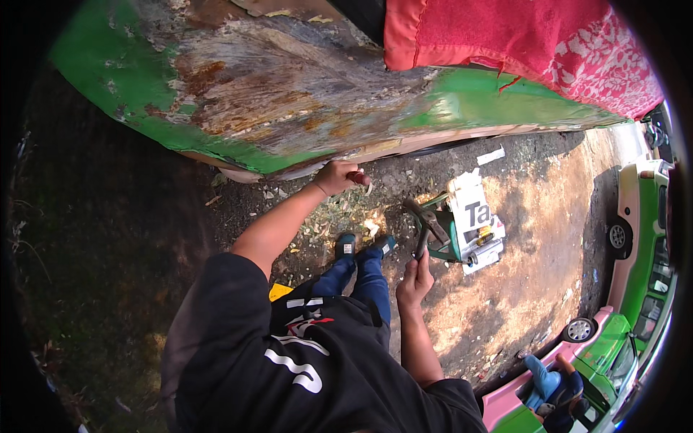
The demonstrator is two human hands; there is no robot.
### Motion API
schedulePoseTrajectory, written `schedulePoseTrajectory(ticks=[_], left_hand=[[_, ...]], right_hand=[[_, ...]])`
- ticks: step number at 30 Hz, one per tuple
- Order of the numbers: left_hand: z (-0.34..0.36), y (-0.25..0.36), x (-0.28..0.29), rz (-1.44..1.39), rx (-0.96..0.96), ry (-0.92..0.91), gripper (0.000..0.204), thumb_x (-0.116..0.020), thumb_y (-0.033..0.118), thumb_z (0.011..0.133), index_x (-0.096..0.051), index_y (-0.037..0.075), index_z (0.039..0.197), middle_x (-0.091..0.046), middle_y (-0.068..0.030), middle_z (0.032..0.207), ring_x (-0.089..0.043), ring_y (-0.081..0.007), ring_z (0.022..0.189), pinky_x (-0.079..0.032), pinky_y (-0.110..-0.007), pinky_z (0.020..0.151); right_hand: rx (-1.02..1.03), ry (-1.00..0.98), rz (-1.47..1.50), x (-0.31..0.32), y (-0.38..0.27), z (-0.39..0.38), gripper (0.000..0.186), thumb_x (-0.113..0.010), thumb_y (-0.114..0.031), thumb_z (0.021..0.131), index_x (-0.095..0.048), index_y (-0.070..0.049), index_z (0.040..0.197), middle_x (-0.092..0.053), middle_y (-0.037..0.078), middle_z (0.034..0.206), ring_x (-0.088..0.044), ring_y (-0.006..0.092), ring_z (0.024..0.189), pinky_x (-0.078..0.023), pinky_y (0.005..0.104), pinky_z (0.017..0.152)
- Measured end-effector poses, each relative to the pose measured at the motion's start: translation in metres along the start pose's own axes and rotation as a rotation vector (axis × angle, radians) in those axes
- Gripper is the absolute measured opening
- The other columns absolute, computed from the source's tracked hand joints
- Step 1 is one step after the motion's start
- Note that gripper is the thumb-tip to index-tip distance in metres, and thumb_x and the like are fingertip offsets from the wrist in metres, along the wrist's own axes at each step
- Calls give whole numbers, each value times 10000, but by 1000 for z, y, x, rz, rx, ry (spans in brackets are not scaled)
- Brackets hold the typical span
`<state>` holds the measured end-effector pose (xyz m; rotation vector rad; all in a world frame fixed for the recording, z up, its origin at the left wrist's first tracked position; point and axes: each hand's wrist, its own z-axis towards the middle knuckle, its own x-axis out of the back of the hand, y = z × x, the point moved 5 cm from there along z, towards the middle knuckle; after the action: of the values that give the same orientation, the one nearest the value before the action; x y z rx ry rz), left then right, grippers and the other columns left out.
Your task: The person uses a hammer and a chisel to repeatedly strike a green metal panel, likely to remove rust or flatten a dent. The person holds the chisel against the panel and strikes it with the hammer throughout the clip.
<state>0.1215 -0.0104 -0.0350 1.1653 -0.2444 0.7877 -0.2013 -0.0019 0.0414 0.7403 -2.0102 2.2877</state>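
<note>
My left hand (pixel 335 176) is closed around a dark red handle (pixel 358 177), just below the lower edge of a green vehicle panel (pixel 108 79) whose paint is widely stripped to rusty, scraped metal (pixel 253 86). Whatever tip the handle has is hidden or too small to make out. Lower and to the right, my right hand (pixel 414 281) grips the upright shaft of a hammer (pixel 434 231), its dark head raised toward the panel side. Behind the hammer stands a small green stool (pixel 449 244) with a white printed sheet or bag (pixel 469 195) and several metal tools on it.
A red patterned cloth (pixel 498 29) drapes over the upper right of the panel. Dirt ground (pixel 505 303) with scattered chips surrounds my feet (pixel 346 245). At right are parked green-and-pink vehicles (pixel 606 339); another person (pixel 548 390) in blue is beside the nearer one. A yellow object (pixel 280 291) lies behind me.
</note>
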Motion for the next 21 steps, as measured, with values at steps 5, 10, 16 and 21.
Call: schedulePoseTrajectory(ticks=[5,10,16,21], left_hand=[[3,34,-4,16,-174,-201,284,-710,162,856,-525,69,661,-494,-73,628,-534,-288,619,-428,-401,563],[19,47,-7,-22,-209,-161,342,-710,185,856,-490,70,622,-465,-73,626,-519,-286,627,-421,-408,581],[20,48,-8,-57,-197,-159,335,-698,197,859,-477,65,645,-464,-78,664,-516,-292,659,-416,-407,602],[11,42,-2,24,-170,-118,316,-696,210,854,-479,69,673,-495,-75,718,-528,-298,714,-428,-411,659]], right_hand=[[-27,-26,87,-5,10,1,390,-545,-31,956,-532,58,1336,-562,28,742,-479,66,626,-420,221,577],[-118,-60,122,-3,3,10,403,-528,-16,956,-525,30,1357,-501,-15,709,-441,47,619,-383,208,555],[-159,-46,124,7,-4,14,413,-508,-21,967,-504,21,1378,-475,-36,713,-411,30,613,-345,202,535],[-149,-71,126,8,3,8,453,-484,-90,1013,-414,-1,1451,-402,-67,679,-340,5,560,-265,186,489]])
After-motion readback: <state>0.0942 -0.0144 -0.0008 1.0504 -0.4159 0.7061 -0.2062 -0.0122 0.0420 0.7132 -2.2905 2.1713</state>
